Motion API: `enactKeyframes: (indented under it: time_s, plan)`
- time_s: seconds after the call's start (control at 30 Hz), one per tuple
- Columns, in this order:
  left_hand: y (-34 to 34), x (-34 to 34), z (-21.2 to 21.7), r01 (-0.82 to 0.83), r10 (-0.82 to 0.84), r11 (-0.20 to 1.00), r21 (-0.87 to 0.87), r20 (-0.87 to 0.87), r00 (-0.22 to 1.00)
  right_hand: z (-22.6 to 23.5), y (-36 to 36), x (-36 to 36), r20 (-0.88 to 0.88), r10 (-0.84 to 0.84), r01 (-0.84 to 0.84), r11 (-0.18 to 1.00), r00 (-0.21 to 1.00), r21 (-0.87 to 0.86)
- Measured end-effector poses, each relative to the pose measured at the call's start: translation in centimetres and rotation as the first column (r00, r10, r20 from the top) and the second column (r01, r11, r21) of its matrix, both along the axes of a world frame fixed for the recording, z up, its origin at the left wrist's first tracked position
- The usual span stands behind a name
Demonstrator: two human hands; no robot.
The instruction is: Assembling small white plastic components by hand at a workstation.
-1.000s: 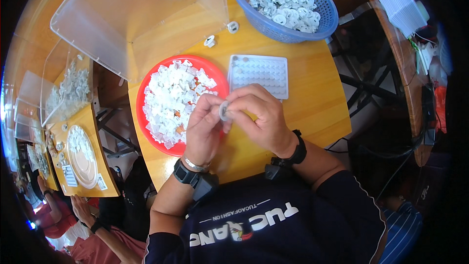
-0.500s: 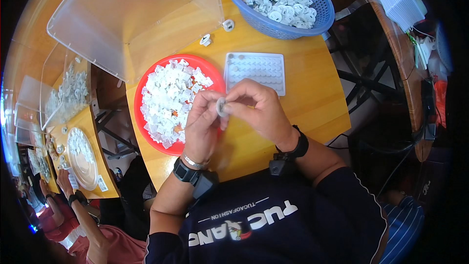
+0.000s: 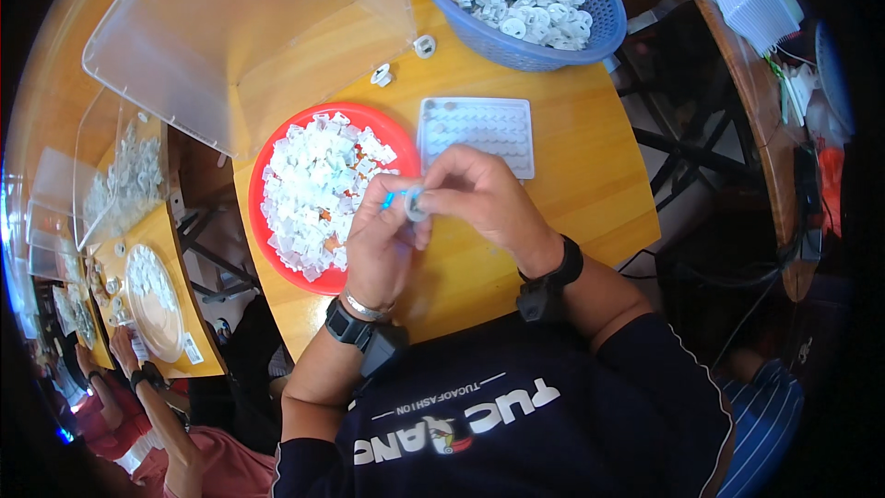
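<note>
Above the near part of the wooden table, my left hand (image 3: 379, 242) and my right hand (image 3: 486, 200) meet at a small, round, pale plastic piece (image 3: 415, 205). Both hands pinch it, the left from its left side and the right between thumb and forefinger. A cyan glow shows at the left fingers beside the piece; its source is partly hidden. Next to my left hand is a red round tray (image 3: 396, 135) heaped with small white plastic parts (image 3: 318, 175). Just beyond my hands lies a pale ridged tray (image 3: 502, 164) with a couple of small round bits at its left end.
A blue perforated basket (image 3: 516, 53) of round white pieces stands at the back. Two loose round pieces (image 3: 382, 75) lie near a large translucent bin (image 3: 240, 37). At left, a co-worker's hand (image 3: 122, 348) is beside a round tray (image 3: 171, 346) on another table.
A cyan glow has appeared at my left fingers by the round piece. Both hands still hold the piece in nearly the same place. The whole view has shifted slightly.
</note>
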State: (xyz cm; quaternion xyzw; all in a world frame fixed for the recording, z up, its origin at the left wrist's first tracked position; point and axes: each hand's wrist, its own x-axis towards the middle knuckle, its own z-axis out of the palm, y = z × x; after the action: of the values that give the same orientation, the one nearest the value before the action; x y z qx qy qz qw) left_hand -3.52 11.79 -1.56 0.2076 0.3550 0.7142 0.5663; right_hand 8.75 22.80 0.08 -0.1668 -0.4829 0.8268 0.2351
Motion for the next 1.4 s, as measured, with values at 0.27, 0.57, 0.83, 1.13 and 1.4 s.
enactKeyframes:
  time_s: [0.27,0.57,0.83,1.13,1.4]
  plan:
    - [0.1,-0.4,0.5,-0.020,0.025,0.999,-0.047,0.107,0.994,-0.2,-0.2,-0.2,0.054,-0.047,0.043,0.996,0.997,0.080]
    - [0.1,0.0,0.3,-0.034,0.035,0.999,-0.023,0.001,0.999,0.5,-0.4,-0.3,0.054,-0.041,0.039,0.998,0.998,0.040]
    - [0.2,0.1,-0.5,-0.052,0.052,0.999,0.001,0.013,0.999,0.4,-0.7,-0.4,0.062,-0.085,0.076,0.988,0.994,0.137]
    - [-0.1,-0.3,-0.2,-0.056,0.059,0.998,-0.031,0.135,0.989,-0.5,-1.4,-0.8,-0.029,-0.326,0.253,0.672,0.945,0.696]
    - [0.1,0.4,0.6,-0.086,0.090,0.995,-0.053,0.071,0.993,0.3,-2.0,-0.9,0.052,-0.331,0.240,0.774,0.942,0.586]
